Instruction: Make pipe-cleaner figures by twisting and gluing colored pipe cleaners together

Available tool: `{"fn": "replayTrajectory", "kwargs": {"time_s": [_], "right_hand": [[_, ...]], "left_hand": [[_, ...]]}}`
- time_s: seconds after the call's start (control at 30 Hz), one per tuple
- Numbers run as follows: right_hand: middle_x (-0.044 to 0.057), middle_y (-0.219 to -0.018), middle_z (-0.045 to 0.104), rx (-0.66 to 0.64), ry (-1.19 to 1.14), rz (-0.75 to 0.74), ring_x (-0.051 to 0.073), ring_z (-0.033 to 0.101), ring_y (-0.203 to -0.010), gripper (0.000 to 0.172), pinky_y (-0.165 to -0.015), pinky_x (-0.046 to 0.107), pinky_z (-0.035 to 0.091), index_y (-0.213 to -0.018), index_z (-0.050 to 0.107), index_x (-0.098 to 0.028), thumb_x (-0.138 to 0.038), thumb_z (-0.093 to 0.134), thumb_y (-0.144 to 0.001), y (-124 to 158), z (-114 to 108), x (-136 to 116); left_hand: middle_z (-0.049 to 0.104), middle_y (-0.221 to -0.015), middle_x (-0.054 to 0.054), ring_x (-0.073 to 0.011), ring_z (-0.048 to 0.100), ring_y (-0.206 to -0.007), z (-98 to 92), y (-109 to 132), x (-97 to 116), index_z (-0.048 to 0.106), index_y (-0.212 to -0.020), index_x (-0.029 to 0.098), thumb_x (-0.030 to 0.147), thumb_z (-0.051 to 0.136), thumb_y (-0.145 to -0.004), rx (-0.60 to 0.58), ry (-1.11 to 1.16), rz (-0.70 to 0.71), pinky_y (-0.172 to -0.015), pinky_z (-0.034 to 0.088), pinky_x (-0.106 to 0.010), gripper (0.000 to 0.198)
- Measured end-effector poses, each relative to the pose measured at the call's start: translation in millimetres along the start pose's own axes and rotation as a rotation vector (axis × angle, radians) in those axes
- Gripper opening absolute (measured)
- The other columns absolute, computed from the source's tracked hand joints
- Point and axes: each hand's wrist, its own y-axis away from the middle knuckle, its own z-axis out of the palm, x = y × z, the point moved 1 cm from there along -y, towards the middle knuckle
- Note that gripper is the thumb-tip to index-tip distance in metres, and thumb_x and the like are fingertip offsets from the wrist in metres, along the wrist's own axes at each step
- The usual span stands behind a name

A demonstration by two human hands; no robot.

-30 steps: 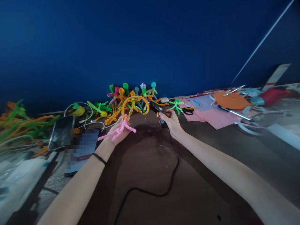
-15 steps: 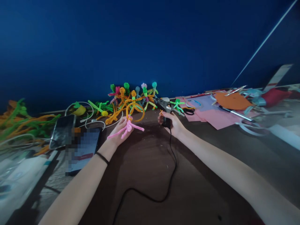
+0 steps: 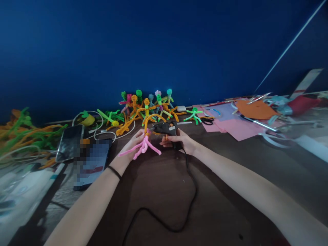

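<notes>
A pink pipe-cleaner figure (image 3: 144, 146) with an orange strand looping up from its top is pinched in my left hand (image 3: 133, 141). My right hand (image 3: 184, 141) grips a black glue gun (image 3: 166, 128), its nozzle pointing left at the orange part just above the pink legs; whether the tip touches cannot be seen. A clear glue stick (image 3: 185, 122) pokes out of the gun's back, and the black cord (image 3: 192, 201) trails down over the dark table (image 3: 153, 191). Behind my hands, several coloured pipe-cleaner figures (image 3: 147, 106) stand against the blue wall.
Two phones (image 3: 69, 141) and a white cable (image 3: 96, 136) lie left, near loose green and orange pipe cleaners (image 3: 30, 133). A light-green figure (image 3: 194, 115), black-handled scissors (image 3: 207, 121), pink paper (image 3: 238, 128) and an orange sheet (image 3: 256, 110) lie right. The blue wall (image 3: 164, 44) bounds the back.
My right hand has brought the glue gun left and turned its nozzle towards the pink figure. My left hand has shifted slightly right and down with the figure.
</notes>
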Motion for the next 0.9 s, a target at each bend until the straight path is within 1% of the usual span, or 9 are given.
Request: {"fn": "replayTrajectory", "kwargs": {"time_s": [0.1, 0.2, 0.37, 0.53, 0.63, 0.9], "right_hand": [[0.0, -0.072, 0.066, -0.018, -0.001, 0.014, 0.016, 0.066, -0.071, 0.03, -0.074, 0.035, 0.053, -0.082, 0.051, -0.017, -0.02, 0.073, -0.062, -0.5, -1.3, 2.2], [-0.002, -0.068, 0.064, -0.037, 0.0, 0.003, 0.014, 0.065, -0.068, 0.029, -0.074, 0.033, 0.052, -0.082, 0.048, -0.018, -0.021, 0.071, -0.064, -0.4, -1.2, 2.2], [-0.005, -0.061, 0.059, -0.056, 0.013, -0.033, 0.01, 0.06, -0.062, 0.027, -0.068, 0.026, 0.049, -0.082, 0.045, -0.019, -0.023, 0.068, -0.068, -0.3, 0.6, 1.8], [-0.006, -0.058, 0.054, -0.07, 0.034, -0.063, 0.009, 0.055, -0.057, 0.031, -0.06, 0.023, 0.043, -0.084, 0.042, -0.02, -0.022, 0.068, -0.068, -1.1, -0.2, 3.8], [-0.007, -0.058, 0.052, -0.071, 0.039, -0.078, 0.009, 0.053, -0.056, 0.03, -0.058, 0.023, 0.041, -0.082, 0.041, -0.02, -0.021, 0.068, -0.068, -1.4, -0.4, 4.5], [-0.008, -0.057, 0.048, -0.058, 0.011, -0.084, 0.008, 0.049, -0.055, 0.033, -0.056, 0.023, 0.04, -0.081, 0.04, -0.021, -0.019, 0.069, -0.065, -2.1, 1.4, 4.8]], "left_hand": [[0.058, -0.07, 0.001, -0.0054, 0.054, -0.051, 0.3, 1.3, 0.8, 0.057, -0.079, 0.015, 0.009, 0.064, -0.071, 0.012, 0.002, -0.006, -0.047, 0.047, -0.017, 0.012], [0.056, -0.067, 0.002, -0.0064, 0.055, -0.053, -1.1, 1.7, 0.7, 0.057, -0.08, 0.015, 0.01, 0.064, -0.071, 0.016, 0.0, -0.013, -0.047, 0.047, -0.016, 0.013], [0.058, -0.072, 0.001, -0.0069, 0.057, -0.054, -0.9, 2.3, -0.6, 0.057, -0.08, 0.015, 0.01, 0.066, -0.069, 0.002, -0.005, -0.013, -0.047, 0.047, -0.016, 0.015], [0.058, -0.067, 0.001, -0.0096, 0.059, -0.051, -0.4, 3.1, -2.2, 0.057, -0.083, 0.017, 0.013, 0.065, -0.071, -0.048, -0.034, -0.024, -0.043, 0.047, -0.018, 0.015], [0.059, -0.068, 0.001, -0.0102, 0.06, -0.051, -2.9, 2.2, -3.3, 0.057, -0.086, 0.018, 0.014, 0.064, -0.072, -0.052, -0.036, -0.029, -0.043, 0.047, -0.018, 0.017], [0.059, -0.067, 0.002, -0.0097, 0.061, -0.051, -7.2, 0.3, -4.4, 0.056, -0.086, 0.018, 0.014, 0.063, -0.073, -0.035, -0.02, -0.035, -0.043, 0.047, -0.017, 0.016]]}}
